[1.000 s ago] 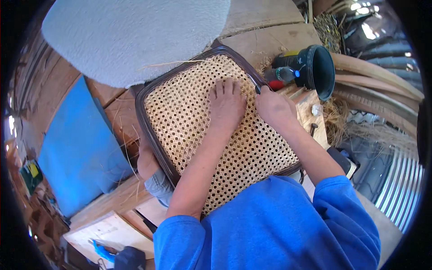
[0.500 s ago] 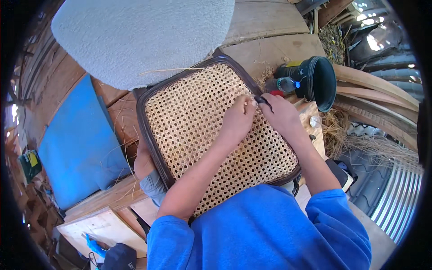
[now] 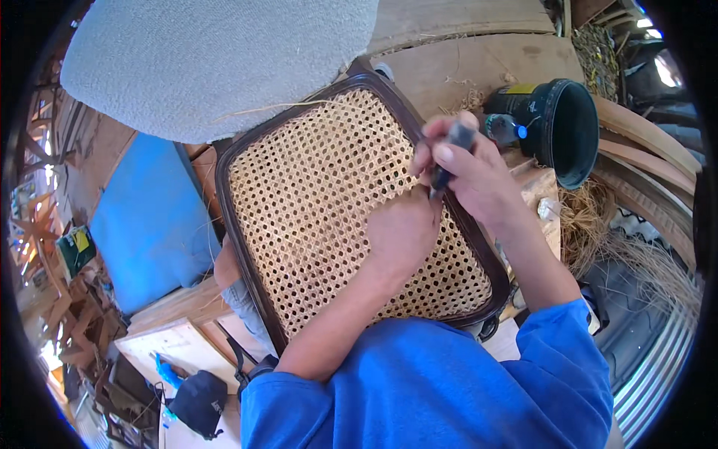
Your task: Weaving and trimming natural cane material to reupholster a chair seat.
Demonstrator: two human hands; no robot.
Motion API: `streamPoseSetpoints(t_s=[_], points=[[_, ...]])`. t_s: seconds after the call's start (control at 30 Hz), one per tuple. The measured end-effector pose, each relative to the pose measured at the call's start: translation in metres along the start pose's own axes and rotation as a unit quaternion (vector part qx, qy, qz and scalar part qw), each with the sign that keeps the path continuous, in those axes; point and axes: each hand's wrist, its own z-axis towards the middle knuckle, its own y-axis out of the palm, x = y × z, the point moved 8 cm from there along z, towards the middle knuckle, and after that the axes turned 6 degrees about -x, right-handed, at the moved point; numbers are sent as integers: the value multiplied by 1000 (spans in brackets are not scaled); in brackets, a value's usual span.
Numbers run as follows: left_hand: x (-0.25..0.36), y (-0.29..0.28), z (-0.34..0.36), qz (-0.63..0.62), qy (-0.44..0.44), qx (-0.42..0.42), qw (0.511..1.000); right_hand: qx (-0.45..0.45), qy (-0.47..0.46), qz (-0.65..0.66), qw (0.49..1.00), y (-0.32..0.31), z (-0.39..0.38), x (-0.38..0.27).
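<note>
A woven cane panel in a dark brown wooden frame lies across my lap, tilted. My right hand is closed round a short dark tool with a grey upper end; motion blurs it, so its kind does not show. The tool points down toward the frame's right rail. Just below its tip, my left hand rests on the cane beside that rail, its fingers curled in. What they pinch, if anything, is hidden. A loose cane strand lies over the far edge of the panel.
Beyond the frame is a grey fleecy cushion; a blue pad lies left. At right stand a dark green bucket and a plastic bottle, near loose fibre strands and curved wooden strips. A black cap-like item lies lower left.
My right hand has lifted and turned, bringing the tool upright. My left hand has shifted down along the right rail. The whole view has swung slightly.
</note>
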Motion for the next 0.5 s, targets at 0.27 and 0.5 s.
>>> streamPoseSetpoints(t_s=[0.27,0.5], points=[[-30,32,13,-424,-154,-86,888,-40,-115,113,986,-15,96,-25],[-35,39,10,-501,-213,-108,832,-21,-75,64,995,-6,121,5]])
